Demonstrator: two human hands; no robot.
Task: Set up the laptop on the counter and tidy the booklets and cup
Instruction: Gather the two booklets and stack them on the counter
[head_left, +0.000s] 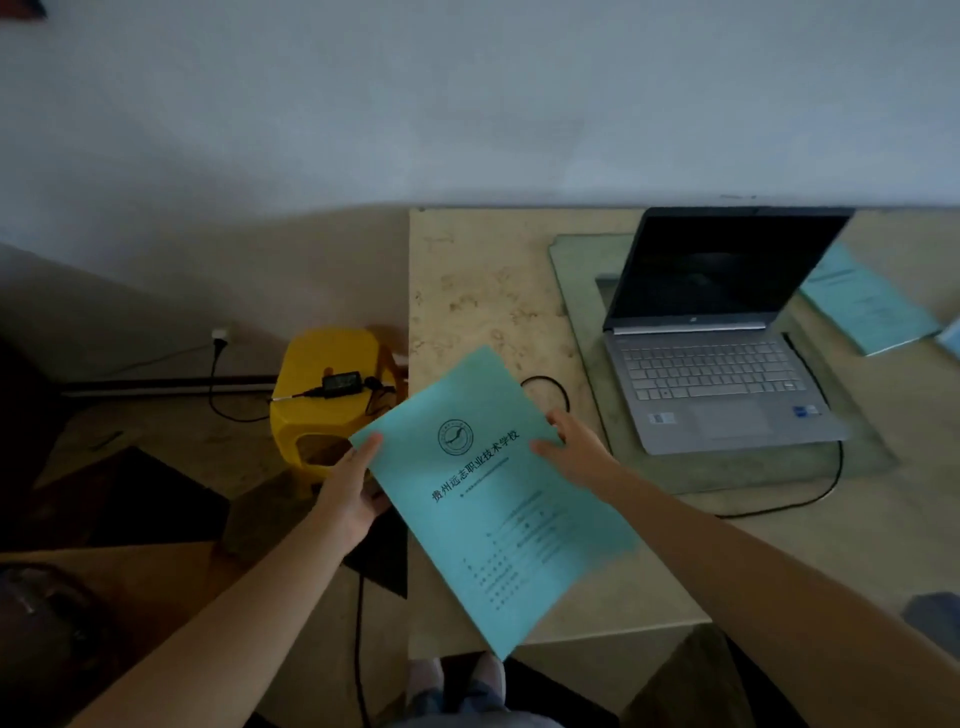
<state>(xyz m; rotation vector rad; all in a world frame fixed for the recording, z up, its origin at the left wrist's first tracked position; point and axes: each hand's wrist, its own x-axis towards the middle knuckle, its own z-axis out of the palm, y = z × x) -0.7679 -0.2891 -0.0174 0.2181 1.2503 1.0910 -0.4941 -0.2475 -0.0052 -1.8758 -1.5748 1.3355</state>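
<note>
Nearest, the left hand (353, 493) pinches the left corner of a teal booklet (493, 499), thumb flat on the cover and fingers beneath. The right hand (571, 447) grips the opposite edge, thumb on top. The teal booklet is held tilted over the front left corner of the surface (467, 291), its lower corner hanging out past the edge. It is thin matt paper with dark print and a round emblem, and it looks limp enough to sag. I judge the step in hand is carrying it to join the others. Keeping both hands on opposite edges and laying it flat, squared with its fellows, should avoid creasing.

The surface is pale, mottled stone with a straight front edge. To its left, a glossy yellow plastic stool (322, 364) carries a black power adapter (340, 384). Further in, a black cable (810, 499) runs round a greenish glass sheet (576, 291), on which the laptop (717, 364) stands open, with a silver keyboard deck and a dark screen. At the far right lies a second booklet (867, 306), well apart from the held one. No cup is in view.
</note>
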